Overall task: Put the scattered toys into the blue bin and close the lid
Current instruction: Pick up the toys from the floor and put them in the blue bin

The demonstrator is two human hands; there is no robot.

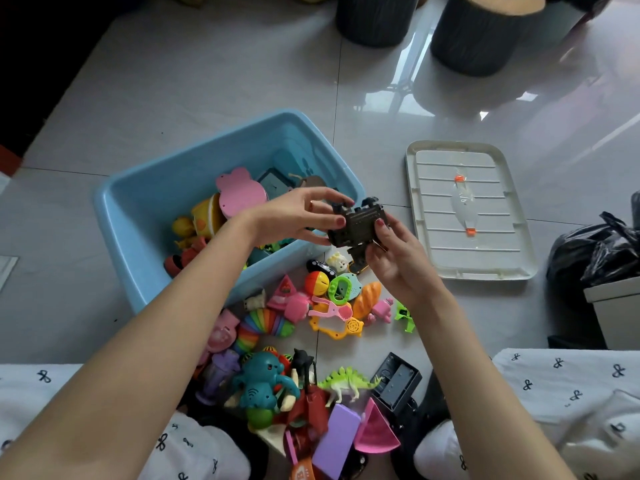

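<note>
Both hands meet on one dark toy (pixel 358 225), held in the air over the bin's right rim.

Left hand (pixel 298 216): forearm comes in from lower left, crossing above the bin's near wall. Palm turned right, fingers (pixel 325 197) arched over the toy's top, thumb on its left face. Closed on the toy.

Right hand (pixel 398 258): forearm rises from lower right. Thumb pressed on the toy's right face, fingers wrapped under and behind. Also closed on the toy.

Toy: blocky, dark brown or black, with wheel-like knobs on top; exact kind cannot be told.

Blue bin (pixel 138 237): open, set askew on the floor (pixel 207 81), part filled. Inside, a pink flat piece (pixel 240 194), yellow items (pixel 201 220), and red pieces near the front wall. Room remains in the bin's far left portion.

Lid (pixel 471 209): pale, lying inner side up on the floor right of the bin, apart from it, with a bare strip of tile between.

Scattered toys on the floor just below the hands, some touching the bin's near right wall: bread loaf (pixel 367 299), rainbow coil (pixel 259 323), teal octopus (pixel 265 382), green dinosaur (pixel 346 381), purple block (pixel 337 441).

Far floor beyond the bin is open up to two dark round stools (pixel 474 39). Black bag (pixel 595 254) at right edge.
</note>
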